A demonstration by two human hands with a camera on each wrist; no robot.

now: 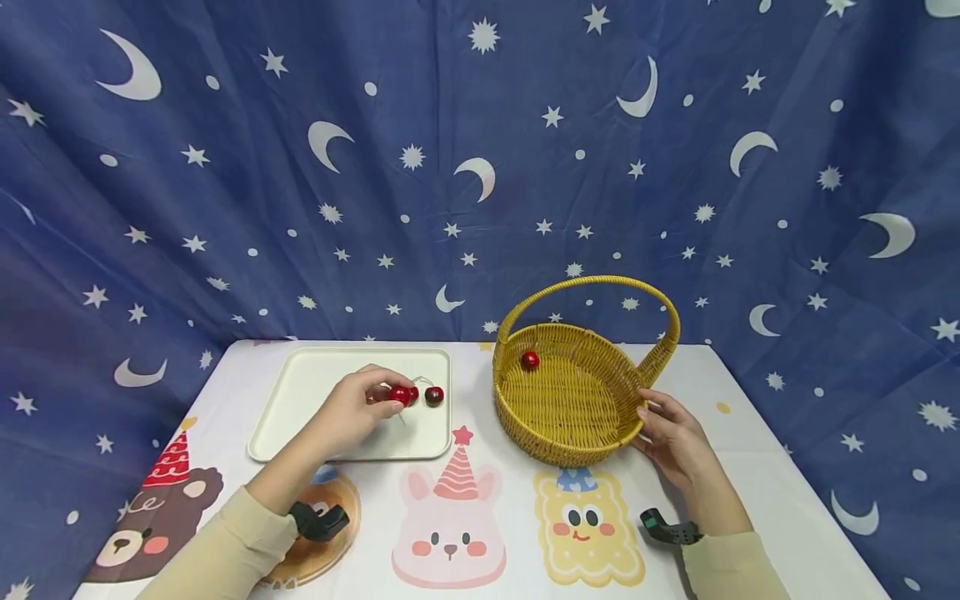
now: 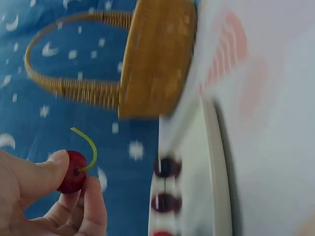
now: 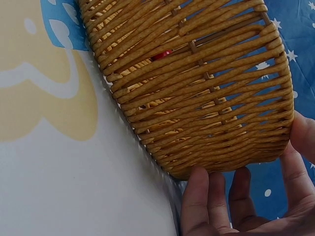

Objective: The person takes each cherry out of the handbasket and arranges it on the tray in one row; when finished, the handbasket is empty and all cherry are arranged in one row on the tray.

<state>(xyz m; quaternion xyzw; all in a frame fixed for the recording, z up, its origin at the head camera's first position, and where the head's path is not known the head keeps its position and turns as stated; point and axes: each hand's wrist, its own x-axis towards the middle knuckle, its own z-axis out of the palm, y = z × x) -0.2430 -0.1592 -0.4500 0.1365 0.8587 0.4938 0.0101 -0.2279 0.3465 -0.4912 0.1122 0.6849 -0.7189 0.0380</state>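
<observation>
My left hand (image 1: 347, 418) is over the right part of a white tray (image 1: 292, 408), pinching a red cherry (image 2: 73, 173) between thumb and fingers. A curved green stem (image 2: 92, 147) sticks out from that cherry. Dark red cherries (image 1: 434, 397) lie on the tray just beyond the hand, partly hidden by it in the head view. To the right stands a yellow woven basket (image 1: 536, 446) with a tall handle; one cherry (image 1: 530, 360) lies inside, near its far left wall. At the basket's right side, my right hand (image 1: 675, 437) grips it, thumb at the rim and fingers (image 3: 197, 196) against the outer wall.
A white tablecloth (image 1: 465, 442) printed with cartoon animals covers the table. Behind and at both sides hangs a blue curtain (image 1: 420, 208) with moons and stars. The arched basket handle (image 1: 588, 282) rises above the basket, close to the back curtain.
</observation>
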